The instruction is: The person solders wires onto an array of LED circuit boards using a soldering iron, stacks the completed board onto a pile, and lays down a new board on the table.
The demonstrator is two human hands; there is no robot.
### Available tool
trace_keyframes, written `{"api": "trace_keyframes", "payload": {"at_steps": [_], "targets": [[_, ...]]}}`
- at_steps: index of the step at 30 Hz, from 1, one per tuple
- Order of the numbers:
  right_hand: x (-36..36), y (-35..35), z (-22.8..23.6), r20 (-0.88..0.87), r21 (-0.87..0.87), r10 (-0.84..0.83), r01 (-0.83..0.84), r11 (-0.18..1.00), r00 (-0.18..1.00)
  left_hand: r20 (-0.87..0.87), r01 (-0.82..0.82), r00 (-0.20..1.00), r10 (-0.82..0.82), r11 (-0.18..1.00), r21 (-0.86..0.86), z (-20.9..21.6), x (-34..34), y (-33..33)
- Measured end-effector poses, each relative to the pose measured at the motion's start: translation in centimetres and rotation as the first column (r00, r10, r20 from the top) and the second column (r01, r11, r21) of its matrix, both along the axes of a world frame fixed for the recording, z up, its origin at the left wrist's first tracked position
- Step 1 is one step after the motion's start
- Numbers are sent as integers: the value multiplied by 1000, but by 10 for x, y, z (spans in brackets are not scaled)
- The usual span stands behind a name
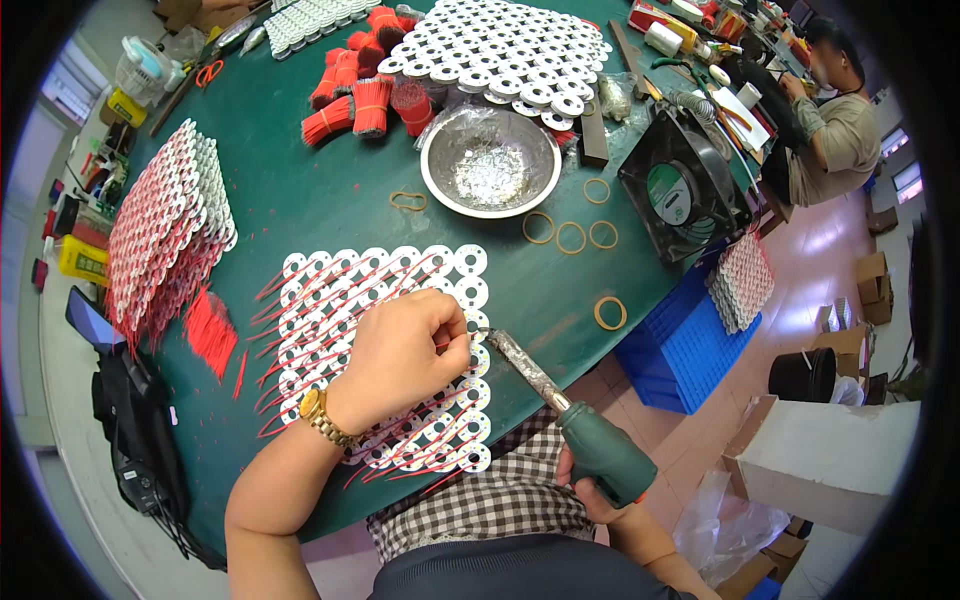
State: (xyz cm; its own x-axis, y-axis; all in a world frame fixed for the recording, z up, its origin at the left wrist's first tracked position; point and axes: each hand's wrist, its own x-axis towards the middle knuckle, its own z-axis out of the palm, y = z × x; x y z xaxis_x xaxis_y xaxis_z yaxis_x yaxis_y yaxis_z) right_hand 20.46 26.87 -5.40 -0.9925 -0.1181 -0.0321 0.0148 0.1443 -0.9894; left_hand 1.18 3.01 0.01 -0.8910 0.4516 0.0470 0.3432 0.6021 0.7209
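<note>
A panel of joined white ring-shaped circuit boards (471,261) lies on the green table in front of me, with thin red wires (290,345) attached along its rows. Over its middle my left hand (410,345) is closed in a pinch near the right-hand column. A bit of red wire shows between its fingers, partly hidden. My right hand (592,492) grips the green handle of a soldering iron (605,450) at the table's near edge. The iron's metal shaft slants up and left, its tip close to my left fingertips at a ring board.
Behind the panel stand a metal bowl (490,165), red wire bundles (371,105) and stacked white panels (500,50). Wired panels (165,230) and loose red wires (210,332) lie left. Rubber bands (610,313), a black fan (680,185) and a blue crate (690,340) are right. A co-worker (835,120) sits far right.
</note>
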Motion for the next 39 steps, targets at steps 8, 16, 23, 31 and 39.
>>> {"api": "trace_keyframes", "payload": {"at_steps": [8, 16, 23, 31, 39], "targets": [[-10, -2, 8, -128, 129, 18, -1, 992, 992, 46, -17, 999, 20, 998, -60, 2, -2, 1], [-3, -6, 11, -53, 117, -9, 16, 993, 999, 50, -21, 998, 25, 996, -87, 3, -3, 0], [7, -6, -3, 54, -58, -78, 81, 995, 996, -22, 43, 999, -44, 997, -65, 0, -1, -12], [23, 12, -38, 134, -248, -234, 262, 933, 963, -197, -352, 932, 303, 886, -302, 33, 40, -106], [20, -6, -49, -32, -183, -249, 239, 954, 968, -228, -624, 781, 581, 708, -332, -2, 76, -182]]}}
